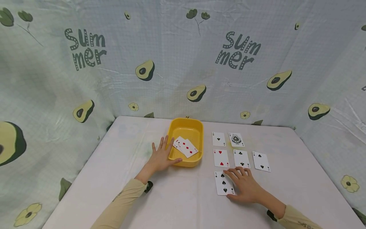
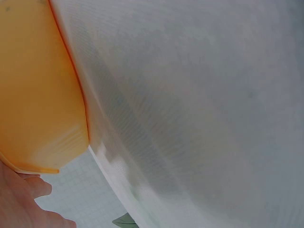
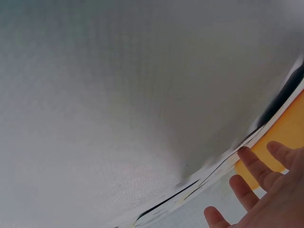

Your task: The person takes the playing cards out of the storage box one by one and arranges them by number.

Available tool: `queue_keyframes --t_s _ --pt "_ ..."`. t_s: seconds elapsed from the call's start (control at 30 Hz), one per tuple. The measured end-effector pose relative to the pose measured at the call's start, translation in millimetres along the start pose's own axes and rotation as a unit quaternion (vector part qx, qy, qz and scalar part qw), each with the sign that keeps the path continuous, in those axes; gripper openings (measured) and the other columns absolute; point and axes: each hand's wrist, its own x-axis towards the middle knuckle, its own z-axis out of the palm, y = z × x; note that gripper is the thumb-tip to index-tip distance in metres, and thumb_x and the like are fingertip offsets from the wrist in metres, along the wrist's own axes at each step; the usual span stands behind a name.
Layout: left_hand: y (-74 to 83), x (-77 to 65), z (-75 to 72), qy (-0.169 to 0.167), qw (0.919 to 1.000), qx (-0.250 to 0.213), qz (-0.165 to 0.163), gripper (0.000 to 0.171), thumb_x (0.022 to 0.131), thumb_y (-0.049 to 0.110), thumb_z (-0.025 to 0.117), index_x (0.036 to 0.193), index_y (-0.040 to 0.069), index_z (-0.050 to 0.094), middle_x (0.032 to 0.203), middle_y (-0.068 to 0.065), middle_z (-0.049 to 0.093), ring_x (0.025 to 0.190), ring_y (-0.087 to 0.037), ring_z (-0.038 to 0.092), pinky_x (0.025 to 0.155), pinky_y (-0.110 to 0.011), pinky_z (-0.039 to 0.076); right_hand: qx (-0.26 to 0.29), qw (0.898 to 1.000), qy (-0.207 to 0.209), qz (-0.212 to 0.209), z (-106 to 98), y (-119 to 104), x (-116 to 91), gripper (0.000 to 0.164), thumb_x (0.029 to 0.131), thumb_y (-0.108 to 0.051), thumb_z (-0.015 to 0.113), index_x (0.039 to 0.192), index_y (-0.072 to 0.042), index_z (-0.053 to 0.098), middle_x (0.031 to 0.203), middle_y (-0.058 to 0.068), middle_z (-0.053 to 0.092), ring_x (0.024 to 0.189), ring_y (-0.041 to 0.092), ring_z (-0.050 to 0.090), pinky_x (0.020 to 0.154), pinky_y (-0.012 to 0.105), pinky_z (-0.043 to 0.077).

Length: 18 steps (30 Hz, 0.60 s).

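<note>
My left hand [image 1: 161, 157] rests against the near-left side of a yellow plastic bin [image 1: 186, 164], fingers spread along its rim and thumb across the near corner. Inside the bin lie a few face-up playing cards [image 1: 189, 149], the top one with red diamonds. In the left wrist view, the fingers [image 2: 40, 186] show beside the bin's wall [image 2: 42, 95]. My right hand [image 1: 246, 187] is over the right edge of a three of spades [image 1: 222, 183], its index finger near the top edge and thumb at the lower corner. Its fingers [image 3: 244, 192] look extended in the right wrist view.
Above the three of spades lie a two of hearts [image 1: 221, 158], two of clubs [image 1: 241, 158] and two of spades [image 1: 261, 161]. Farther back are an ace of clubs [image 1: 218, 139] and ace of spades [image 1: 236, 140]. A patterned cloth [image 1: 171, 41] hangs behind the white table [image 1: 183, 203].
</note>
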Motion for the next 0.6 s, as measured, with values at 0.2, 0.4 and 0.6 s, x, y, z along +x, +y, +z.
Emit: queue_keyframes --t_s 0.2,0.4,0.6 --pt "0.2 0.3 -0.1 0.000 1.0000 -0.001 0.001 0.097 0.075 0.069 0.046 0.145 0.015 0.006 0.150 -0.017 0.001 0.138 -0.037 0.002 0.101 -0.067 0.002 0.002 1.000 0.003 -0.003 0.5 -0.2 -0.6 0.080 0.066 -0.060 0.064 0.131 -0.018 0.044 0.122 -0.001 0.049 0.110 0.025 0.041 0.087 0.052 0.028" --pt "0.4 0.0 -0.4 0.002 1.0000 -0.002 0.002 0.097 0.075 0.069 0.046 0.145 0.015 0.006 0.151 -0.017 0.001 0.138 -0.036 0.001 0.101 -0.067 0.001 -0.007 1.000 0.003 -0.002 -0.6 0.4 0.3 0.082 0.065 -0.061 0.064 0.132 -0.018 0.042 0.123 -0.002 0.049 0.110 0.024 0.041 0.086 0.050 0.029" --pt "0.9 -0.6 -0.7 0.004 1.0000 -0.001 0.002 0.097 0.075 0.069 0.047 0.145 0.015 0.007 0.150 -0.017 0.001 0.138 -0.037 0.003 0.101 -0.067 0.001 -0.006 1.000 0.004 -0.002 -3.7 1.0 1.6 0.083 0.066 -0.060 0.064 0.133 -0.016 0.042 0.123 0.000 0.049 0.109 0.024 0.041 0.086 0.051 0.031"
